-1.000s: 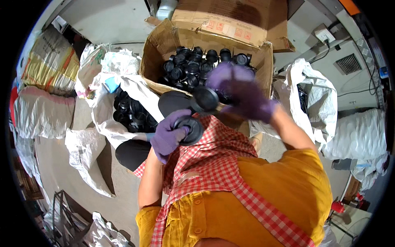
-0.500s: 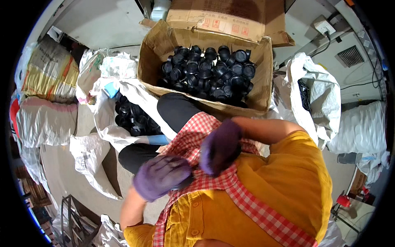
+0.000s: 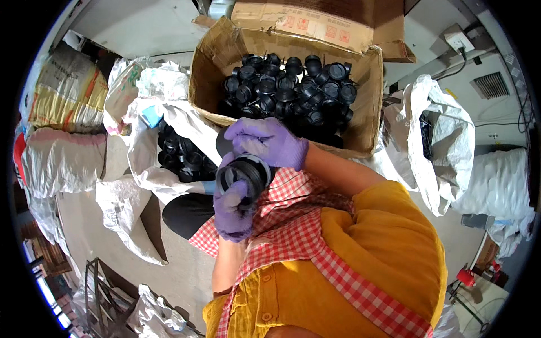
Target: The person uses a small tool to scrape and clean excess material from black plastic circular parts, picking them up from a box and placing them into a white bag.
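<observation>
Purple gloves cover both hands, which meet over my lap around a black round plastic part (image 3: pixel 252 173) with a ribbed side and a greyish round end face. My left hand (image 3: pixel 232 217) grips it from the near side, its thumb laid across the end face. From the far side, my right hand (image 3: pixel 265 139) is closed over its upper edge, with some fingertips hidden. Just beyond the hands, a large cardboard box (image 3: pixel 204 100) holds a heap of similar black round parts (image 3: pixel 284 93).
On the left, a white woven sack (image 3: pixel 147 169) stands with more black parts (image 3: pixel 179 152) inside. To the right is another open white sack (image 3: pixel 457 135) with something black in it. Stacked sacks (image 3: pixel 62 158) line the far left; a metal frame (image 3: pixel 97 298) is at lower left.
Both hands have moved up and away from my body, coming together around the black part, which now shows clearly. The right hand has shifted toward the box. The view has tilted slightly.
</observation>
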Demonstrator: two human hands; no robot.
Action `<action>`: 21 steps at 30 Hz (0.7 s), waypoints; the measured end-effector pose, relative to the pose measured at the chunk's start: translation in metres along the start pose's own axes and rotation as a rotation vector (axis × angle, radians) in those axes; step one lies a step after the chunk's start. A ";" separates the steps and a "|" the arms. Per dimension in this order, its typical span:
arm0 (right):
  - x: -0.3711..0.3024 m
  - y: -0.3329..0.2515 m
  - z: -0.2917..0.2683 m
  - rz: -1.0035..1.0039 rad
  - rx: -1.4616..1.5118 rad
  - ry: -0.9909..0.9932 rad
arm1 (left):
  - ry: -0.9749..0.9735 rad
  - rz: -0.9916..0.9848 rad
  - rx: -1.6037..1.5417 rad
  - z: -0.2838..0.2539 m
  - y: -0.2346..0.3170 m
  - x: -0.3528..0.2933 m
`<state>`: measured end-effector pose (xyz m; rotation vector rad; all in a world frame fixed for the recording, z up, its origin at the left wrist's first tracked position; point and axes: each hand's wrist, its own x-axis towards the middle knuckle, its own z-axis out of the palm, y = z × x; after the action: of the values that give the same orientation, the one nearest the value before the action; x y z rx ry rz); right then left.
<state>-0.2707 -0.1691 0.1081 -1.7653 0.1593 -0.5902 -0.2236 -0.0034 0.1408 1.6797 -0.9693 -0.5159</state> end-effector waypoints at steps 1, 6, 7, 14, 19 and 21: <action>-0.002 0.009 -0.001 0.063 -0.118 0.009 | 0.010 -0.146 -0.103 0.003 0.001 0.003; -0.006 0.117 -0.031 0.344 -0.646 0.293 | -0.076 0.264 0.484 0.001 0.021 0.016; -0.020 0.150 -0.061 0.454 -0.673 0.348 | -0.004 0.335 0.507 -0.002 0.016 0.017; -0.088 0.305 -0.163 0.942 -0.455 0.847 | 0.439 -0.126 0.686 -0.083 -0.068 0.052; -0.090 0.317 -0.213 1.036 -0.981 0.481 | 0.215 -0.441 0.232 -0.099 -0.122 0.018; -0.062 0.284 -0.214 1.196 -1.213 0.121 | 0.212 -0.503 0.179 -0.099 -0.135 0.009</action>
<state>-0.3681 -0.4107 -0.1418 -2.2507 1.8003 0.4194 -0.0985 0.0594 0.0485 2.1047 -0.4429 -0.5750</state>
